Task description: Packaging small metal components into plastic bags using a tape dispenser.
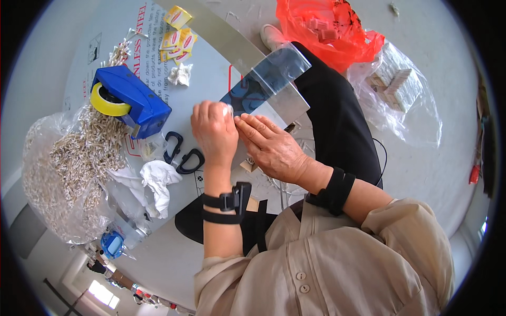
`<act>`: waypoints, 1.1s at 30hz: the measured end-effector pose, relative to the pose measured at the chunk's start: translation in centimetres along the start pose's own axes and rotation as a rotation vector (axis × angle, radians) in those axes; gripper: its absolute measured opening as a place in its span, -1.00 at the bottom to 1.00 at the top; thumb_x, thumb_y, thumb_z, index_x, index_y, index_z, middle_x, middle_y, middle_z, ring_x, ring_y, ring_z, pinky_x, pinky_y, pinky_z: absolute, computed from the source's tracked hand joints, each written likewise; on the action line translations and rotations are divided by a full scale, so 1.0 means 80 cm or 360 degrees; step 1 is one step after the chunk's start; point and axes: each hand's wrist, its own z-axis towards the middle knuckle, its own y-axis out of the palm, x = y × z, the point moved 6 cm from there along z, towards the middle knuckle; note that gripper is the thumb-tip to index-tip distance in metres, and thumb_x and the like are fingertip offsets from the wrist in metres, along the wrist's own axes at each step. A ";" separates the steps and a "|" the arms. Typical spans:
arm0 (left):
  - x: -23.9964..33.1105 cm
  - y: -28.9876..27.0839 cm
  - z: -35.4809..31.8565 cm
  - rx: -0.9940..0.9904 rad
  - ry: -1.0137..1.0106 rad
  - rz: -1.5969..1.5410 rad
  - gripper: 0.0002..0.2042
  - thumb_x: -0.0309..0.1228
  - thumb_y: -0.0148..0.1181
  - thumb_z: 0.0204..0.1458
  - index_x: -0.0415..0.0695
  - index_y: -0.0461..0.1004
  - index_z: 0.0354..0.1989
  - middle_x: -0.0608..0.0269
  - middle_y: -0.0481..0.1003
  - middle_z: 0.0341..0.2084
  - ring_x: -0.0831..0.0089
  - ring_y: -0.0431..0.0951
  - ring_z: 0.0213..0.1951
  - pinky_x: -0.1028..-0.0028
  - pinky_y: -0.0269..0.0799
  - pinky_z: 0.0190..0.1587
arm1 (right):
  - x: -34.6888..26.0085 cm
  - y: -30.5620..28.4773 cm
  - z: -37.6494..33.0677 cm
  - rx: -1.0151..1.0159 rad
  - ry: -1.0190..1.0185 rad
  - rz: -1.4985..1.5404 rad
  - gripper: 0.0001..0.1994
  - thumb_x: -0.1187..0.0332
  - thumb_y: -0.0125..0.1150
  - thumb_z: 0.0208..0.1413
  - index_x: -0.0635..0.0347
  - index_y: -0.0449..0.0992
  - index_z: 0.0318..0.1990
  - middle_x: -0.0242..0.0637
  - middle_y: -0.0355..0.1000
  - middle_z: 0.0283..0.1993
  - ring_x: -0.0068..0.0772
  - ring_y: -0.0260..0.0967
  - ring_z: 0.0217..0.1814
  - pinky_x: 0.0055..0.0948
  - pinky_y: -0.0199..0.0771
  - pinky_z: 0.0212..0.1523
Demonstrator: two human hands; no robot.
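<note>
Hands, 1 pair, seen from where I stand; clock directions run from where they meet, 12 being away from the wearer.

- Left hand: fingers curled, thumb side inward; a small shiny bit shows at the tips, though I cannot tell how firmly it is held.
- Right hand: fingers straight, close together, tips meeting the left; what lies beneath the palm is hidden. The 2 hands together probably steady the work.
- Clear plastic piece: 1 to 2 o'clock, reaching past the table edge, its near end by the fingertips; box or sleeve, I cannot tell.
- Tape dispenser, blue, with 1 yellow roll: 9 to 10 o'clock, likely there for easy left-hand reach.
- Scissors, black handles: 8 o'clock, handles toward the wearer, seemingly for quick pickup.
- Cotton swabs, loose in clear plastic: 8 to 9 o'clock, the bag presumably containing the spill.
- Yellow packets: 11 o'clock, perhaps parked clear of the hands.
</note>
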 end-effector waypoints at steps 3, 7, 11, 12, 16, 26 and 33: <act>-0.004 -0.002 0.016 0.0103 -0.0097 0.0059 -0.89 -0.58 0.18 -0.16 -0.19 0.38 -0.45 0.14 0.39 -0.45 0.09 0.41 -0.29 0.17 0.36 -0.23 | -0.002 -0.002 0.002 0.0050 0.0015 0.0024 -0.52 0.40 0.06 -0.02 0.48 0.40 0.08 0.02 0.20 0.31 -0.06 0.09 0.41 -0.19 0.06 0.39; 0.000 0.002 0.002 -0.0031 0.0045 -0.0015 -0.88 -0.57 0.19 -0.17 -0.19 0.38 -0.46 0.13 0.40 -0.44 0.08 0.40 -0.29 0.18 0.36 -0.22 | 0.003 -0.002 -0.001 -0.0002 0.0017 0.0042 -0.53 0.41 0.05 -0.02 0.48 0.40 0.08 0.02 0.20 0.30 -0.06 0.09 0.41 -0.20 0.06 0.39; -0.009 0.000 0.013 0.0110 -0.0097 0.0046 -0.84 -0.58 0.20 -0.23 -0.16 0.38 -0.44 0.17 0.38 -0.44 0.12 0.39 -0.28 0.21 0.33 -0.23 | -0.004 -0.003 0.002 0.0022 0.0016 0.0017 -0.54 0.41 0.09 -0.01 0.47 0.39 0.07 0.02 0.20 0.30 -0.05 0.09 0.40 -0.17 0.07 0.39; -0.007 0.000 0.010 0.0105 -0.0096 0.0039 -0.84 -0.58 0.20 -0.23 -0.16 0.38 -0.44 0.17 0.38 -0.44 0.12 0.39 -0.28 0.21 0.33 -0.23 | -0.002 -0.004 0.001 0.0015 0.0020 0.0028 -0.55 0.42 0.09 -0.02 0.47 0.39 0.07 0.02 0.20 0.30 -0.04 0.09 0.40 -0.17 0.08 0.39; -0.005 0.001 0.009 0.0003 0.0009 -0.0021 -0.84 -0.60 0.20 -0.22 -0.17 0.37 -0.44 0.15 0.38 -0.44 0.11 0.39 -0.28 0.19 0.33 -0.22 | 0.000 -0.002 0.000 0.0035 -0.0011 0.0009 -0.52 0.40 0.06 -0.04 0.51 0.40 0.07 0.03 0.20 0.30 -0.05 0.09 0.40 -0.19 0.06 0.39; -0.009 0.002 0.015 0.0116 -0.0065 0.0084 -0.85 -0.55 0.21 -0.20 -0.17 0.38 -0.44 0.17 0.38 -0.44 0.12 0.40 -0.28 0.20 0.33 -0.22 | -0.003 -0.002 0.001 0.0019 0.0005 0.0036 -0.52 0.40 0.07 -0.03 0.51 0.39 0.07 0.02 0.20 0.30 -0.07 0.08 0.41 -0.19 0.05 0.40; 0.001 0.003 0.004 0.0001 0.0011 0.0011 -0.84 -0.55 0.20 -0.22 -0.16 0.37 -0.44 0.16 0.39 -0.43 0.11 0.40 -0.28 0.20 0.32 -0.21 | 0.002 0.000 -0.002 0.0008 0.0019 0.0014 -0.51 0.40 0.06 -0.01 0.50 0.38 0.09 0.02 0.21 0.30 -0.06 0.09 0.40 -0.20 0.05 0.40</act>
